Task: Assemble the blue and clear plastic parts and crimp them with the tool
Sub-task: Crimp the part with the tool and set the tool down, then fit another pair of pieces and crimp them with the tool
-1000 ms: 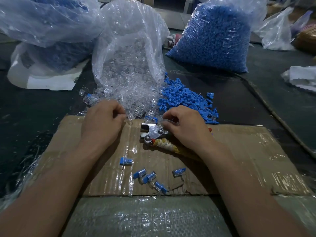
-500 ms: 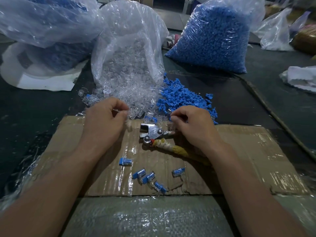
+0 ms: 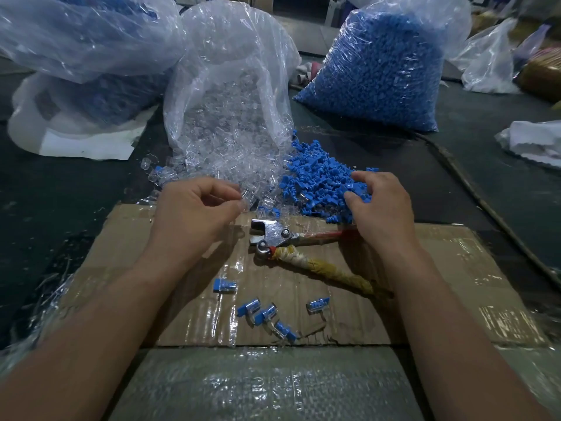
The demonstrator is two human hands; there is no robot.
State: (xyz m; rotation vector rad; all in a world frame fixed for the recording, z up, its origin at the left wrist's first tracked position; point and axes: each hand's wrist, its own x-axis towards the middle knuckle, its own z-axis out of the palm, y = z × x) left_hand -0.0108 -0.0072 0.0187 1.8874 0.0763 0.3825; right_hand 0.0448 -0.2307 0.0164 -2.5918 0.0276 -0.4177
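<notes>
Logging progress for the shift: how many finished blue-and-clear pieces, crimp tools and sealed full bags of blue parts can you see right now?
Finished blue-and-clear pieces on the cardboard: 5
Crimp tools: 1
Sealed bags of blue parts: 1
Total: 7

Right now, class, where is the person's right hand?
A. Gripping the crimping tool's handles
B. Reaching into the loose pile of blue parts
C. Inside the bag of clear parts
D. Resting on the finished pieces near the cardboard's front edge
B: the right hand sits on the loose blue parts, while the crimping tool lies untouched on the cardboard.
</notes>
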